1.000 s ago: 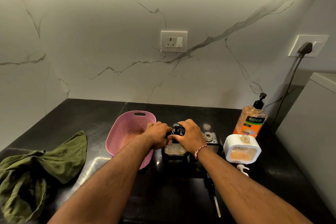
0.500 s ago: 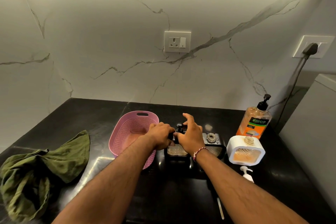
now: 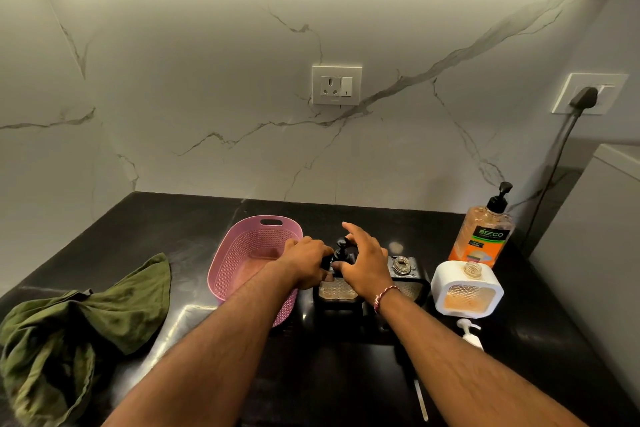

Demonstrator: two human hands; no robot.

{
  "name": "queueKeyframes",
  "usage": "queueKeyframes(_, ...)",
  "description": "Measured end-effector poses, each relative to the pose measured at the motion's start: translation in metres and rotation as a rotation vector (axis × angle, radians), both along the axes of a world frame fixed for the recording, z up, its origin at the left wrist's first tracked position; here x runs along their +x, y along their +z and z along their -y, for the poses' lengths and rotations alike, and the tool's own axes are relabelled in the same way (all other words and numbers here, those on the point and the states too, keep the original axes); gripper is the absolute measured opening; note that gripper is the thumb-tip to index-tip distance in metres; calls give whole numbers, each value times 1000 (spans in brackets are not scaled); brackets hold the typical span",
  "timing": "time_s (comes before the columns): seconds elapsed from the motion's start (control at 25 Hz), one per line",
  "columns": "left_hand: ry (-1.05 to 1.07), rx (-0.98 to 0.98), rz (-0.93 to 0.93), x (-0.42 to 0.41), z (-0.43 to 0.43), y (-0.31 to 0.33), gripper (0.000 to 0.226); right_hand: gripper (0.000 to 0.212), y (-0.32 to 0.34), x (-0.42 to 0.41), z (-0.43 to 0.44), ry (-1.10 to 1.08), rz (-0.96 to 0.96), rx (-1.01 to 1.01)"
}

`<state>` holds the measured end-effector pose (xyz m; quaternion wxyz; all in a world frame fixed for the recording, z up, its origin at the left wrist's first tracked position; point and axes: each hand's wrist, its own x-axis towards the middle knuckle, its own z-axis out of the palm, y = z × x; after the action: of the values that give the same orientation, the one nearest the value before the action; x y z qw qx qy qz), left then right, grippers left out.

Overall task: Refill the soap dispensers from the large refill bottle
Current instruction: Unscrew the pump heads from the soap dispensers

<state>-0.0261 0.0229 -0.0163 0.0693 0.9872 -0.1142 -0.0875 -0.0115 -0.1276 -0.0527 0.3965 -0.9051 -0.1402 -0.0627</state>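
Note:
A black soap dispenser (image 3: 337, 291) stands at the middle of the black counter with its black pump top (image 3: 343, 250) on it. My left hand (image 3: 306, 262) grips the dispenser's left shoulder. My right hand (image 3: 363, 262) has thumb and fingers around the pump's collar, the index finger lifted. A second black dispenser (image 3: 405, 274) with an uncovered neck stands just right of it. A white dispenser (image 3: 467, 289), also uncapped, holds orange soap. The large orange refill bottle (image 3: 483, 236) with a black pump stands behind it.
A pink perforated basket (image 3: 242, 253) sits left of the dispensers. A crumpled green cloth (image 3: 76, 329) lies at the near left. A white pump head (image 3: 469, 331) and a thin tube (image 3: 420, 399) lie on the counter (image 3: 166, 236) near right. A white appliance (image 3: 595, 236) and its black cord stand far right.
My right hand has turned on the pump top and its index finger has lifted off. The camera has tilted up slightly. The left hand stays on the dispenser.

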Motion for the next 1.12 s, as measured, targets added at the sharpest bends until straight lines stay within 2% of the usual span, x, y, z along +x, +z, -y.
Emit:
queueKeyframes(0.12, 15, -3, -5, -1, 0, 0, 45, 76, 3, -2, -2, -28, 5, 22)
queueKeyframes(0.36, 55, 49, -28, -3, 5, -4, 61, 67, 60, -6, 3, -6, 155, 315)
queueKeyframes(0.56, 58, 63, 16, -8, 8, -3, 57, 66, 111, -13, 6, -40, 278, 406)
queueKeyframes(0.64, 59, 48, 54, -13, 9, -5, 55, 64, 123, -21, 9, -69, 273, 442)
queueKeyframes(0.8, 60, -6, 158, -20, 7, -7, 53, 62, 121, -41, 17, -44, -47, 515)
queueKeyframes(0.96, 50, -1, 220, -29, 5, -8, 65, 67, 78, -58, 19, -88, -348, 409)
queueKeyframes(1.12, -7, 64, 464, -48, -1, -13, 58, 60, 24, -70, 15, -154, -566, 371)
